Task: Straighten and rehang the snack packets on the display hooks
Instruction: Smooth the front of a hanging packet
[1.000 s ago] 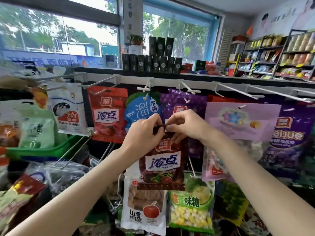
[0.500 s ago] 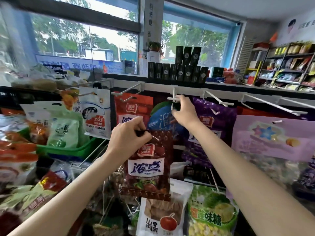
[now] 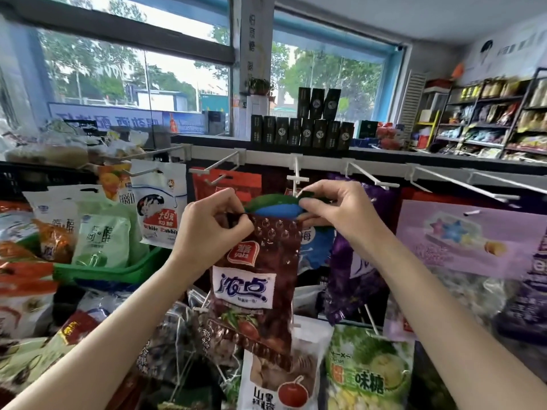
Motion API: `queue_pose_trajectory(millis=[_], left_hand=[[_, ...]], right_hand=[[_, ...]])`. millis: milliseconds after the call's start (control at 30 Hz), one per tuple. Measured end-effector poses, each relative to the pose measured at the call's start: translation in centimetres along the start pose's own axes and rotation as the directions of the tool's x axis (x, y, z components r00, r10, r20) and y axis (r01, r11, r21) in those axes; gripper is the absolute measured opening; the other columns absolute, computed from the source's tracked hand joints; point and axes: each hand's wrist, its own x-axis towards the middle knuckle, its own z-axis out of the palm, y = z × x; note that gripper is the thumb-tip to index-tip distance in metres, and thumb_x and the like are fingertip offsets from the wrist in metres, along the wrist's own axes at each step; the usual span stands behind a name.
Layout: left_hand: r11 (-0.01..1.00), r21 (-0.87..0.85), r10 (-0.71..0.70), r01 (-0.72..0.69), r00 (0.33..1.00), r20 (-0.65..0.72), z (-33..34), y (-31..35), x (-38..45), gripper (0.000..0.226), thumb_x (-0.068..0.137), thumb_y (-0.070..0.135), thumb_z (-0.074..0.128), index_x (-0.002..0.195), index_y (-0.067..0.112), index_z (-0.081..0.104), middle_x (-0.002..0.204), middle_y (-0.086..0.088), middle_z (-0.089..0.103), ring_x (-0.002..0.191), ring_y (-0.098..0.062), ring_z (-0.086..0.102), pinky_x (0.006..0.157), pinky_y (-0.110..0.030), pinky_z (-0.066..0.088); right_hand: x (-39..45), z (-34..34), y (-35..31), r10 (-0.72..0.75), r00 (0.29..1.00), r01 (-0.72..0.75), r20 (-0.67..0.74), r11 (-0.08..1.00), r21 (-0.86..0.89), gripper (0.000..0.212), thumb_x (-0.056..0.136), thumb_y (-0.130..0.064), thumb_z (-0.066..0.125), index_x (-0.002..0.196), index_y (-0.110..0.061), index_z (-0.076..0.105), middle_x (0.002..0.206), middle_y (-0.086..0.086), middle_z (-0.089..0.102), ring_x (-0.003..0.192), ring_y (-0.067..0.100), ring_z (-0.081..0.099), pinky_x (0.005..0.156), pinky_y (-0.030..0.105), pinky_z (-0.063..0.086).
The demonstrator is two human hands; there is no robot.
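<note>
Maroon snack packet point(image 3: 254, 279) top corner in left hand point(image 3: 211, 229) grip, right hand point(image 3: 334, 208) grip pinching blue-green packet point(image 3: 276, 207)

Display hooks point(image 3: 297, 176) project forward from a rail point(image 3: 325, 159); boxes point(image 3: 302, 131) stand behind it on the ledge. Left hand point(image 3: 210, 229) holds a snack packet point(image 3: 254, 279) in front of a round-topped packet point(image 3: 275, 207), which the right hand point(image 3: 334, 208) pinches just below the centre hook. White Rabbit bag point(image 3: 159, 202) hangs left; a basket point(image 3: 112, 270) lies below-left. Shelving point(image 3: 488, 119) sits far right, possibly against the wall.
</note>
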Motion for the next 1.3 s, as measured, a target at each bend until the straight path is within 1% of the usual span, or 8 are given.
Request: queue_pose_trajectory(millis=[167, 333, 633, 733, 900, 1067, 1200, 1300], left_hand=[[0.999, -0.044, 0.019, -0.014, 0.993, 0.113, 0.1, 0.1, -0.6, 0.018, 0.072, 0.0, 0.065, 0.061, 0.012, 0.058, 0.054, 0.012, 0.055, 0.047, -0.002, 0.046, 0.049, -0.008, 0.036], [0.999, -0.032, -0.001, 0.006, 0.983, 0.184, 0.5, 0.0, 0.8, 0.018, 0.076, -0.002, 0.063, 0.065, 0.013, 0.061, 0.058, 0.014, 0.058, 0.051, -0.001, 0.047, 0.052, -0.008, 0.038], [0.997, 0.007, 0.068, -0.071, 0.975, 0.213, 3.7, 1.3, 3.9, 0.006, 0.086, 0.008, 0.062, 0.081, 0.011, 0.062, 0.066, 0.007, 0.065, 0.05, -0.008, 0.065, 0.055, -0.021, 0.052], [0.999, 0.021, 0.043, -0.047, 0.984, 0.172, 4.8, 1.4, 4.3, 0.006, 0.086, 0.009, 0.063, 0.08, 0.011, 0.062, 0.073, 0.001, 0.068, 0.051, -0.008, 0.065, 0.055, -0.02, 0.053], [0.999, 0.037, -0.016, 0.01, 0.985, 0.172, 5.4, 1.6, 5.8, 0.005, 0.087, 0.011, 0.062, 0.085, 0.005, 0.063, 0.074, -0.001, 0.068, 0.053, -0.007, 0.066, 0.057, -0.018, 0.055], [0.982, 0.043, -0.188, 0.183, 0.942, 0.279, 6.4, 0.4, 7.7, 0.008, 0.087, 0.006, 0.061, 0.086, -0.001, 0.063, 0.079, -0.013, 0.069, 0.05, -0.004, 0.064, 0.061, -0.023, 0.058], [0.977, 0.18, -0.146, 0.114, 0.973, 0.178, 7.8, -0.5, 8.6, 0.012, 0.088, 0.01, 0.06, 0.088, 0.0, 0.066, 0.07, -0.007, 0.067, 0.052, -0.003, 0.064, 0.061, -0.024, 0.057], [0.914, 0.402, -0.083, 0.047, 0.994, 0.074, 8.8, -0.8, 9.2, 0.015, 0.09, 0.009, 0.053, 0.092, 0.0, 0.065, 0.086, -0.014, 0.068, 0.08, -0.027, 0.065, 0.068, -0.034, 0.049]], right_hand=[[-2.6, -2.0, 0.7, 0.13, 0.974, -0.113, 0.185, 0.989, -0.099, 0.008, 0.08, 0.007, 0.062, 0.082, 0.001, 0.067, 0.075, 0.012, 0.07, 0.066, 0.025, 0.071, 0.063, 0.026, 0.058], [-3.0, -2.5, 0.5, 0.294, 0.847, -0.135, 0.443, 0.925, -0.354, 0.01, 0.082, 0.007, 0.062, 0.084, -0.001, 0.067, 0.086, 0.014, 0.069, 0.073, 0.021, 0.071, 0.073, 0.03, 0.059], [-1.4, -3.0, 2.1, 0.131, 0.991, -0.105, 0.004, 0.812, -0.574, 0.008, 0.083, -0.005, 0.066, 0.087, -0.008, 0.071, 0.088, 0.001, 0.072, 0.076, 0.011, 0.068, 0.083, 0.036, 0.055], [-1.8, -3.4, 2.1, 0.123, 0.992, -0.117, -0.041, 0.723, -0.681, 0.006, 0.083, -0.006, 0.065, 0.08, -0.01, 0.069, 0.08, -0.005, 0.065, 0.07, 0.007, 0.058, 0.076, 0.022, 0.044], [-1.9, -3.9, 1.7, 0.021, 0.996, -0.079, -0.084, 0.627, -0.775, 0.017, 0.086, -0.004, 0.061, 0.1, 0.001, 0.067, 0.071, -0.007, 0.052, 0.061, 0.004, 0.045, 0.064, 0.01, 0.029], [-2.1, -3.9, 1.5, 0.056, 0.998, -0.058, -0.032, 0.559, -0.827, 0.02, 0.089, -0.004, 0.057, 0.106, -0.001, 0.067, 0.101, 0.011, 0.066, 0.085, 0.015, 0.056, 0.071, 0.008, 0.032], [-1.5, -3.4, 2.8, 0.051, 0.991, -0.131, -0.123, 0.527, -0.84, 0.02, 0.09, -0.002, 0.053, 0.103, -0.005, 0.067, 0.101, 0.013, 0.066, 0.088, 0.024, 0.064, 0.077, 0.025, 0.049], [-0.9, -2.7, 3.7, 0.049, 0.982, -0.186, -0.184, 0.459, -0.869, 0.019, 0.088, 0.0, 0.052, 0.099, -0.005, 0.066, 0.096, 0.016, 0.065, 0.085, 0.032, 0.064, 0.074, 0.042, 0.055]])
